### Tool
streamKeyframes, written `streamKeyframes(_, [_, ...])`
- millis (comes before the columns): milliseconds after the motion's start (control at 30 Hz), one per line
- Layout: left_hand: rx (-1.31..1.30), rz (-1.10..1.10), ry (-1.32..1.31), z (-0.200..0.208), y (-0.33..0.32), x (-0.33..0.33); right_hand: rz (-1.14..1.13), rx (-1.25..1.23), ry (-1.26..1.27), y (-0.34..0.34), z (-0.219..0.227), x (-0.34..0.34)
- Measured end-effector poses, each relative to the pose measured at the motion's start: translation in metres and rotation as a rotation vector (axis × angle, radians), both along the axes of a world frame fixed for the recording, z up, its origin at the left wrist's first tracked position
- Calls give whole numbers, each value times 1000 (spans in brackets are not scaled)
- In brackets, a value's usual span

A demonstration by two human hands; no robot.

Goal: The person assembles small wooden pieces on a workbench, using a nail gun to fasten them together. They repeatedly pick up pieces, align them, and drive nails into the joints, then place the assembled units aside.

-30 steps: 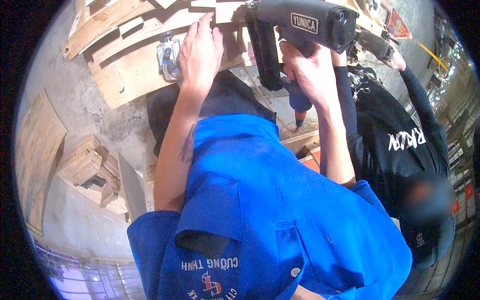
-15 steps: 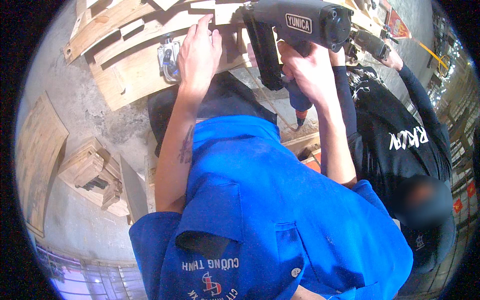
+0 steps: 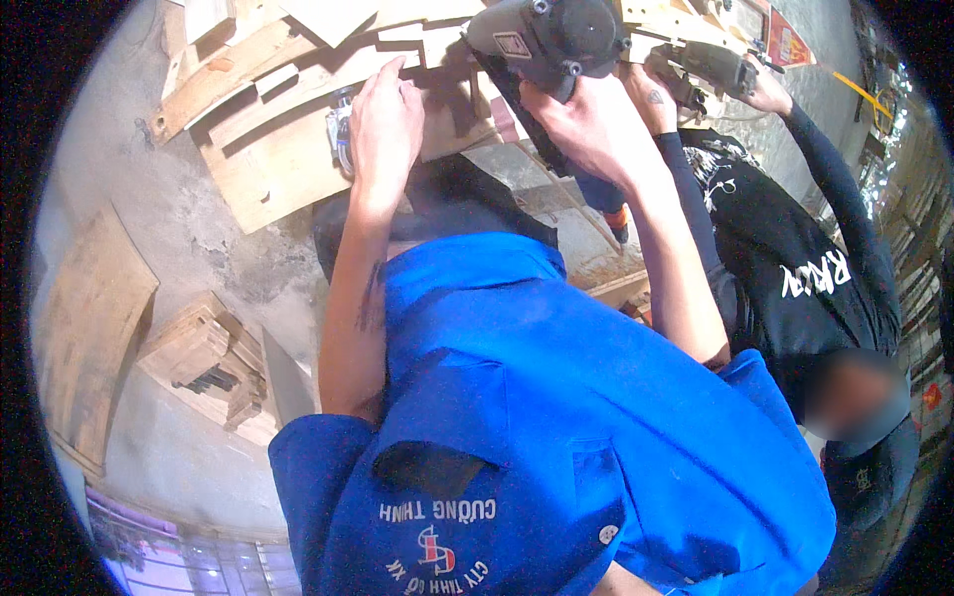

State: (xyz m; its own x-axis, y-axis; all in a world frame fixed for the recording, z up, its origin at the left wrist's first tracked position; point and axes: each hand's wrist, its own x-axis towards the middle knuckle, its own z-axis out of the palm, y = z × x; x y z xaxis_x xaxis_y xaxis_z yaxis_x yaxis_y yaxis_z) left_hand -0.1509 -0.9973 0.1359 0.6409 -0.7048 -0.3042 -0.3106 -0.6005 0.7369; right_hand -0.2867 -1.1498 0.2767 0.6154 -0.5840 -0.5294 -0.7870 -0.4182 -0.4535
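My right hand [image 3: 586, 124] is wrapped round the handle of a black nail gun [image 3: 571, 35], which I hold over the wooden workpiece. Its long dark magazine [image 3: 517, 114] slants down beside my wrist. My left hand [image 3: 386, 124], fingers stretched forward, rests at the pale wooden boards [image 3: 288, 124]; its palm side is hidden. A small silver metal fitting [image 3: 341, 119], possibly a clamp, sits on the board right beside it, partly covered by the hand. The nail gun's nose is out of sight.
On the right, a co-worker in a black top [image 3: 785, 248] holds another dark power tool [image 3: 706, 65]. A blue and orange drill [image 3: 614, 214] is below my right wrist. Stacked wooden pieces [image 3: 214, 363] and a leaning plywood sheet [image 3: 99, 338] stand at the left.
The nail gun has swung and shifted left and up, its rear now turned more toward me. My left hand stays at the boards, having moved slightly. The whole view has shifted a little.
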Motion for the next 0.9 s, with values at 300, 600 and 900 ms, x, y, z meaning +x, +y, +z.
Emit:
streamKeyframes(300, [-10,-149,-88,13,-18,-3,-369,148,-248,18,30,-60])
streamKeyframes(600, [69,-160,-394,9,-35,-6,-514,216,-185,32,27,-107])
streamKeyframes(900, [191,-360,-606,2,-39,-2,-556,331,-216,52,19,-117])
